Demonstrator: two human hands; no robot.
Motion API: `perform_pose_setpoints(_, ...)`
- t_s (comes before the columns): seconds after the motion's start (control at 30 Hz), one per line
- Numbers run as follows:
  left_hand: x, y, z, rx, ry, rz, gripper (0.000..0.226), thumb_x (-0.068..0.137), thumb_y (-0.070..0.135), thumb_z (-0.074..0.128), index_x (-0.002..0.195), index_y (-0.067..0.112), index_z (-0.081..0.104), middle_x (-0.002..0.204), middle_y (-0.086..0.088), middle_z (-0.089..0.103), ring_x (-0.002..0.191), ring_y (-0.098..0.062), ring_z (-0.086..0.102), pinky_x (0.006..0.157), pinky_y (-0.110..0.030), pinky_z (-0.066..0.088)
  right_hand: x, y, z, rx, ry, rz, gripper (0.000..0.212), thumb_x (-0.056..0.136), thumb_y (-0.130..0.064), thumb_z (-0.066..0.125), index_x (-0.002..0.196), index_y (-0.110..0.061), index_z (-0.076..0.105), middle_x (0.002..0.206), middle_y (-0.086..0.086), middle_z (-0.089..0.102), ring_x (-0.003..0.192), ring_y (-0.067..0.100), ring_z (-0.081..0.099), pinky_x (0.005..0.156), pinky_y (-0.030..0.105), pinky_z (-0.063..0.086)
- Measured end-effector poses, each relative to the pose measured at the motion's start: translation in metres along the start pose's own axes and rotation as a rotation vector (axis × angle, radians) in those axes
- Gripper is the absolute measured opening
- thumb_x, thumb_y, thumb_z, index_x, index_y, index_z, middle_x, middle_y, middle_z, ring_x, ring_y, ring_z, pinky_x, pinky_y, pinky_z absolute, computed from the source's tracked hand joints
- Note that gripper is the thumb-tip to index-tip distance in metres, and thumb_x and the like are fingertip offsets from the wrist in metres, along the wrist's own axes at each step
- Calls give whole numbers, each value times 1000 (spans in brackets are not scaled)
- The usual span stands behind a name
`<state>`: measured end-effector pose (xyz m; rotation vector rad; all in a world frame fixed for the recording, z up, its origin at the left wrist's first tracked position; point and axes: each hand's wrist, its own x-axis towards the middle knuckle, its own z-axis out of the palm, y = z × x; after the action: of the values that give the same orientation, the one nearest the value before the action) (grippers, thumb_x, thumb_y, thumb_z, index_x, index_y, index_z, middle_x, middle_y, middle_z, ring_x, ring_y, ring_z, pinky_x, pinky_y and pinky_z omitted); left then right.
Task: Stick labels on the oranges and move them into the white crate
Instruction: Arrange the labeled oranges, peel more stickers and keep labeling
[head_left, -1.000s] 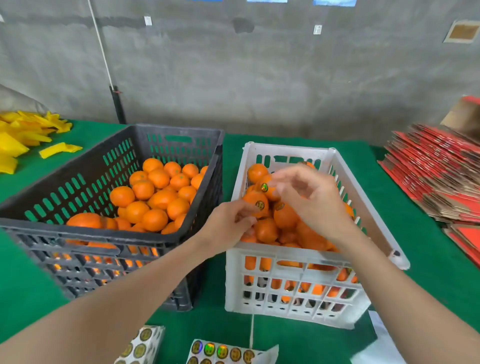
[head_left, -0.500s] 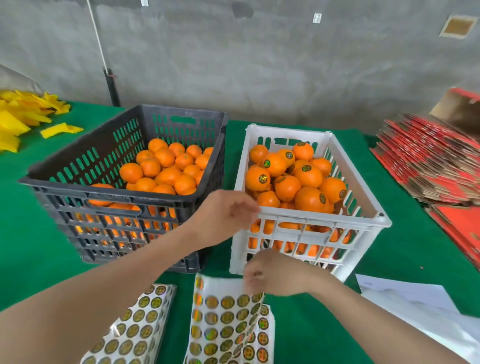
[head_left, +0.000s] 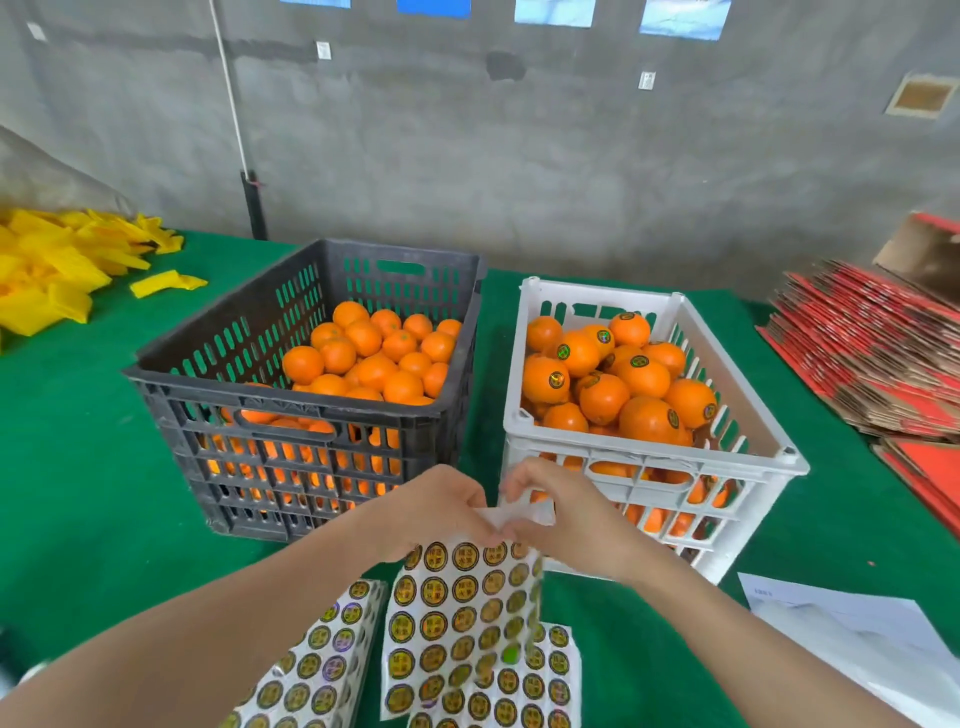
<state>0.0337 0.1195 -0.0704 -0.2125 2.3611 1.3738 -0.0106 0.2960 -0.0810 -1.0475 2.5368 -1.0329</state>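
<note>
Grey concrete wall behind, green cloth table (head_left: 78, 467) in front, and we sweep across it. Far left is a heap of yellow wrappers (head_left: 47, 275), untouched. Next comes the black crate (head_left: 171, 338), its unlabelled oranges (head_left: 374, 358) banked toward its right side.

Now the news. A second ago both hands were up inside the white crate among the fruit; half a second ago the right had dropped to the sheets while the left hovered by the rim. Now both have met low and centre, and a label sheet (head_left: 462, 623) is lifted off the table, hanging from its top edge. By my read that orange is delivered and a fresh round is opening: peel a sticker, then reach for the black crate.

The pose: the left hand (head_left: 436, 512) comes in from lower left, forearm long, fingertips pinching the sheet's top edge. The right hand (head_left: 566, 525) faces it, nearly touching, thumb and finger pinching the curled white strip at that edge. Whether a label is free yet, I cannot tell.

Further right is the white crate (head_left: 644, 457), heaped with labelled oranges (head_left: 613, 379), then loose white paper (head_left: 852, 634) and a stack of red cardboard (head_left: 872, 353).
</note>
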Motion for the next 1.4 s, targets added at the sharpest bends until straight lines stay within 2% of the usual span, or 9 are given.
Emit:
perform_pose_setpoints(0.13, 2, -7, -2, -257, 24, -97, 23, 72, -6, 70, 62, 9, 55, 68, -14, 58, 67, -27, 55, 66, -34, 46, -15, -2, 21, -164, 306, -164, 19, 77, -19, 76, 92, -19, 65, 126, -1, 48, 123, 12, 37, 102, 23, 28)
perform_pose_setpoints(0.23, 5, -8, -1, -342, 44, -97, 10, 76, -8, 67, 78, 1, 64, 84, -19, 62, 80, -30, 59, 78, -40, 50, -18, -5, 32, -289, 454, -209, 15, 70, -19, 81, 81, -16, 72, 105, 6, 59, 105, 23, 50, 91, 25, 29)
perform_pose_setpoints(0.43, 15, -10, 6, -372, 93, -215, 28, 77, -8, 59, 103, -5, 69, 111, -32, 63, 108, -42, 60, 100, -53, 45, -21, -8, 43, -340, 437, -196, 10, 66, -13, 83, 71, -15, 75, 68, 2, 59, 66, 23, 58, 60, 25, 42)
perform_pose_setpoints(0.6, 24, -15, 7, -361, 51, -306, 15, 82, -6, 61, 93, 0, 70, 84, -16, 73, 88, -32, 68, 78, -36, 59, -22, -8, 48, -280, 403, -223, 11, 66, -4, 81, 66, -11, 72, 69, 3, 60, 64, 19, 59, 57, 23, 47)
perform_pose_setpoints(0.7, 30, -21, 6, -259, -27, -308, 13, 83, 3, 65, 94, 1, 71, 94, -17, 71, 93, -30, 67, 88, -40, 54, -24, -8, 49, -220, 280, -98, 6, 80, -8, 69, 74, -9, 70, 77, 0, 57, 73, 11, 54, 66, 25, 45)
perform_pose_setpoints(0.83, 35, -38, 14, -76, -170, -178, 18, 85, 3, 60, 95, 12, 73, 93, -6, 69, 81, -7, 67, 74, -19, 54, -20, -13, 36, 24, 294, 67, 29, 82, -6, 67, 61, -26, 61, 68, -10, 55, 65, 1, 49, 63, 14, 39)
perform_pose_setpoints(1.03, 40, -66, 49, 251, -251, 2, 31, 86, 7, 53, 112, 15, 69, 113, -6, 67, 91, -12, 63, 76, -10, 47, -2, -26, 26, 110, 258, 116, 22, 86, -17, 66, 67, -28, 62, 75, -7, 62, 70, 6, 54, 67, 23, 46)
perform_pose_setpoints(1.17, 39, -72, 53, 567, -129, 228, 42, 93, 23, 55, 133, 10, 52, 133, -7, 56, 119, -19, 51, 101, -24, 37, 17, -33, 28, 129, 304, 84, 15, 87, -21, 64, 73, -25, 62, 75, -5, 63, 71, 6, 54, 64, 17, 44)
perform_pose_setpoints(1.4, -16, -26, -69, 319, 461, 709, 17, 82, 13, 57, 71, 6, 68, 63, 4, 64, 55, -4, 53, 51, -8, 33, 76, -66, 12, 262, 488, -238, 34, 92, -7, 54, 97, -40, 47, 90, -11, 60, 86, 0, 56, 72, 10, 45)
